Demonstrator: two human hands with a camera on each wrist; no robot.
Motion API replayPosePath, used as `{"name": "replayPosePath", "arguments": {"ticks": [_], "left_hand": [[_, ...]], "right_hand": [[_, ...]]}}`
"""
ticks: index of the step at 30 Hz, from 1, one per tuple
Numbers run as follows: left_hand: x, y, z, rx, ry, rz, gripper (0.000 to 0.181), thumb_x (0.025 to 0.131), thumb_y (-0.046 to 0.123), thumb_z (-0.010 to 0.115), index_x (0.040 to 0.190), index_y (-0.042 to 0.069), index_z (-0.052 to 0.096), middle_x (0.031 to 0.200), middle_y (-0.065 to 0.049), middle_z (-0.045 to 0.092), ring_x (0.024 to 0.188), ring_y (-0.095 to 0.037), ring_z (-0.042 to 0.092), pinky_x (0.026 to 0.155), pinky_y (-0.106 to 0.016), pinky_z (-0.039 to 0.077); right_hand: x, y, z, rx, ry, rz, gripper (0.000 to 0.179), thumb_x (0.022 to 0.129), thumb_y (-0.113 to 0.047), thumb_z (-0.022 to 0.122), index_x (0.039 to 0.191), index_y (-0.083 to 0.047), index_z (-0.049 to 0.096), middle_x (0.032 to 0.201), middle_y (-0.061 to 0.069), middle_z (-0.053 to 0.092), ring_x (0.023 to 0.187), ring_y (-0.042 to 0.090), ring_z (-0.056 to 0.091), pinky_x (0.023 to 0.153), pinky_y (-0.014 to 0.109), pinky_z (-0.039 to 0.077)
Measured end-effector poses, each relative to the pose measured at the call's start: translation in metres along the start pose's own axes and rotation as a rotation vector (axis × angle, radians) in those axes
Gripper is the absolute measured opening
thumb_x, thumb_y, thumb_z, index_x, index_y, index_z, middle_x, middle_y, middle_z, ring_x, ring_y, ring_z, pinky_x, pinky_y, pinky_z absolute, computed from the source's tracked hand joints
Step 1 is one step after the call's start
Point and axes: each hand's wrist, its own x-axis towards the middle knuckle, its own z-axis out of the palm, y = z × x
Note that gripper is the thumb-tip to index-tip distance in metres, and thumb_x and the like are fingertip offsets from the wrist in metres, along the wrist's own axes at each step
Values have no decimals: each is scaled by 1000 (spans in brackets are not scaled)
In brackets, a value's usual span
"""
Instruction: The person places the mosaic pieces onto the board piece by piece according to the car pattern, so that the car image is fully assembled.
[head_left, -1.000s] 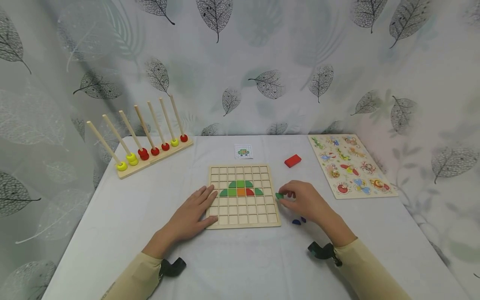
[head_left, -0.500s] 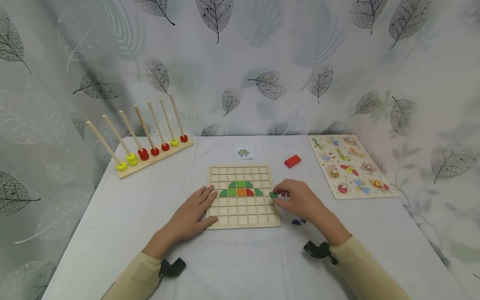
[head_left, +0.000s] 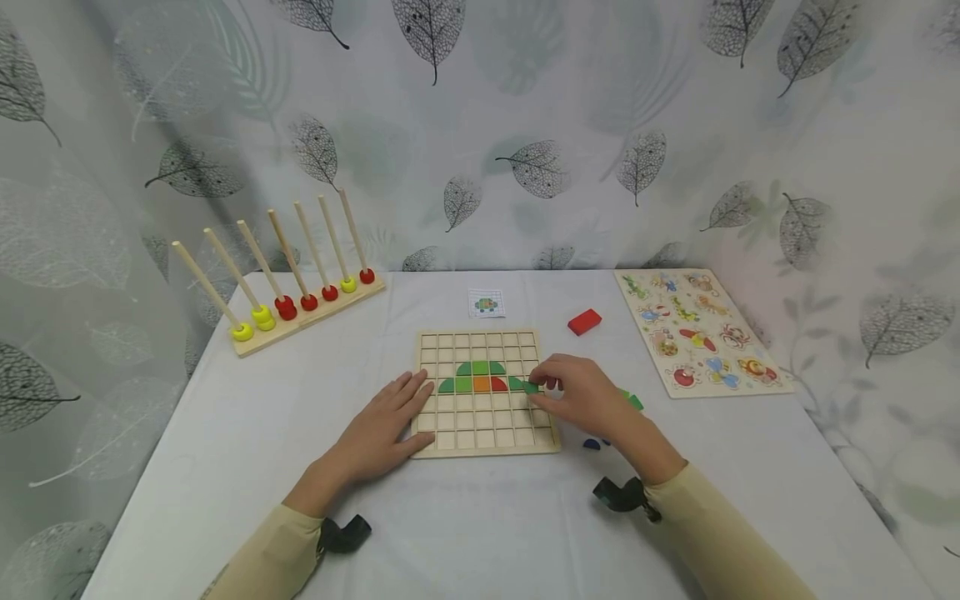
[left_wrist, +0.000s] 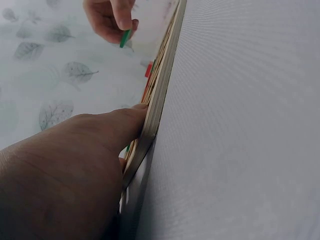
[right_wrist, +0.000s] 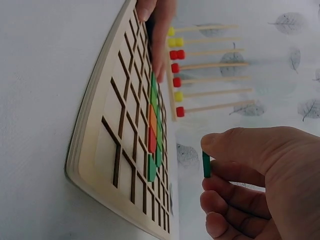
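Observation:
A wooden grid board [head_left: 484, 421] lies on the white table, with green, orange and red tiles set in its middle rows. My left hand [head_left: 384, 425] rests along the board's left edge, fingers extended; its thumb [left_wrist: 127, 122] lies on the rim in the left wrist view. Over the right part of the board, my right hand [head_left: 581, 396] pinches a small dark green tile with a curved edge [head_left: 531, 387] between thumb and forefinger. Seen from the right wrist, that tile [right_wrist: 206, 164] stands edge-on, apart from the board. Close to it on the grid sits another green tile [head_left: 515, 383].
Dark blue pieces [head_left: 592, 444] and bright green pieces [head_left: 636, 402] lie right of the board, partly behind the right arm. A red block [head_left: 584, 322], a picture card [head_left: 487, 315] and an animal puzzle board [head_left: 660, 367] are farther back. A peg stand with beads [head_left: 311, 319] stands back left.
My right hand has moved left from beside the board to over its right columns, carrying the green tile. Bright green pieces now show behind the right wrist. The left hand stays put.

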Motion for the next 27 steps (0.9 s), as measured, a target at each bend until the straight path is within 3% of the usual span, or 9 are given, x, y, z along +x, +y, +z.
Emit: {"name": "replayPosePath", "arguments": {"ticks": [27], "left_hand": [[0,1,-2,-2,1,-4,84,107,49,66,171,6,32,179,-11,22,165,-35,16,132,-52,19]], "right_hand": [[20,-21,15,48,-2,-86,20,92,-18,90,109,-14,81,94,-6,68,88,17,62,76,30,56]]}}
